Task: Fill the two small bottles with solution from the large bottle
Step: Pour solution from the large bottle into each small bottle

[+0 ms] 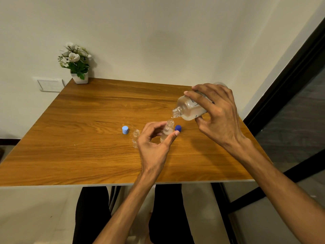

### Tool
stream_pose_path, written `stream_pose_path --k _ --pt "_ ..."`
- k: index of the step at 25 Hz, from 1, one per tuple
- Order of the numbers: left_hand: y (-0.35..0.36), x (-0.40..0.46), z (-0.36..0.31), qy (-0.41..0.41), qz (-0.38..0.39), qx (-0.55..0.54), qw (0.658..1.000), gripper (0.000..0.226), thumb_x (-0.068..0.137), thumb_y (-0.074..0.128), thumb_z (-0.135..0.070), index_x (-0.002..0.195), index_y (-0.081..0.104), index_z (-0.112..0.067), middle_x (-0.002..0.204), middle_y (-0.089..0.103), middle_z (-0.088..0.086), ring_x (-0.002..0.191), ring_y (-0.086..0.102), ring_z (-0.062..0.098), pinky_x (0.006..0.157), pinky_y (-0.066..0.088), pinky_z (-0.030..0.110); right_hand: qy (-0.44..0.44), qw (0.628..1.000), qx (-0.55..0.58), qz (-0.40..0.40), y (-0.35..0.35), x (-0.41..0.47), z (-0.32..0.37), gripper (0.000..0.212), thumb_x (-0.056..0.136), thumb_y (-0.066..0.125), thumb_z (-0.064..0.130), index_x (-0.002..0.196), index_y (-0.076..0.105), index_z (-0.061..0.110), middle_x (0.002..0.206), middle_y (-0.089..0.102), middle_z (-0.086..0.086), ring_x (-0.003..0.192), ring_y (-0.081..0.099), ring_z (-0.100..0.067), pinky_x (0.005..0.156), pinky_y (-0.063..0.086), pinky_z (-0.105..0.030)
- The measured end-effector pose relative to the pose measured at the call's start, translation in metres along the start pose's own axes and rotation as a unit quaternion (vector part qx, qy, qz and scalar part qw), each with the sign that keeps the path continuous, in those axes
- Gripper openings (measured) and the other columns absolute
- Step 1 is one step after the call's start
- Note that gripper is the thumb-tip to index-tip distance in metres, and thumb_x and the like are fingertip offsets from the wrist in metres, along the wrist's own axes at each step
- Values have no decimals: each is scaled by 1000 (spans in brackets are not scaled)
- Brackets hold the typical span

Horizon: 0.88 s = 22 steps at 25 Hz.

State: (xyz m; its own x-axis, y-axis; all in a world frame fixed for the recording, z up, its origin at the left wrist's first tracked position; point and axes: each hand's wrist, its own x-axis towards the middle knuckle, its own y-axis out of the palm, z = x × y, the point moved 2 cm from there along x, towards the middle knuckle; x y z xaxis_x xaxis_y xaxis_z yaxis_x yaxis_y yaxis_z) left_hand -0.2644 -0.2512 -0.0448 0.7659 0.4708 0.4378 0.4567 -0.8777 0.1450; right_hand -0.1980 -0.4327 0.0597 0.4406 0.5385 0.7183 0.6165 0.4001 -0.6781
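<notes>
My right hand (217, 111) grips the large clear bottle (189, 109), tilted with its open neck pointing down and left. Its mouth hangs just above the open top of a small clear bottle (168, 130), and a thin stream of liquid falls between them. My left hand (154, 143) holds that small bottle upright on the table between fingers and thumb. A second small clear bottle (135, 138) stands uncapped just left of my left hand.
A light blue cap (125, 129) lies left of the bottles and a dark blue cap (178, 128) right of them on the wooden table (88, 138). A potted white flower (77, 64) stands at the far left corner. A dark door frame (284, 85) borders the right.
</notes>
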Motion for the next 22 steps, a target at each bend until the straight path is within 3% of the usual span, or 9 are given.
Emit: stream_pose_path --k 22 --pt "0 -1 1 6 1 -3 1000 37 72 95 -12 105 77 -10 103 74 5 94 72 18 78 56 24 -3 1000 0 3 0 -2 1 68 77 81 12 142 65 15 142 65 -11 135 57 -35 115 36 -50"
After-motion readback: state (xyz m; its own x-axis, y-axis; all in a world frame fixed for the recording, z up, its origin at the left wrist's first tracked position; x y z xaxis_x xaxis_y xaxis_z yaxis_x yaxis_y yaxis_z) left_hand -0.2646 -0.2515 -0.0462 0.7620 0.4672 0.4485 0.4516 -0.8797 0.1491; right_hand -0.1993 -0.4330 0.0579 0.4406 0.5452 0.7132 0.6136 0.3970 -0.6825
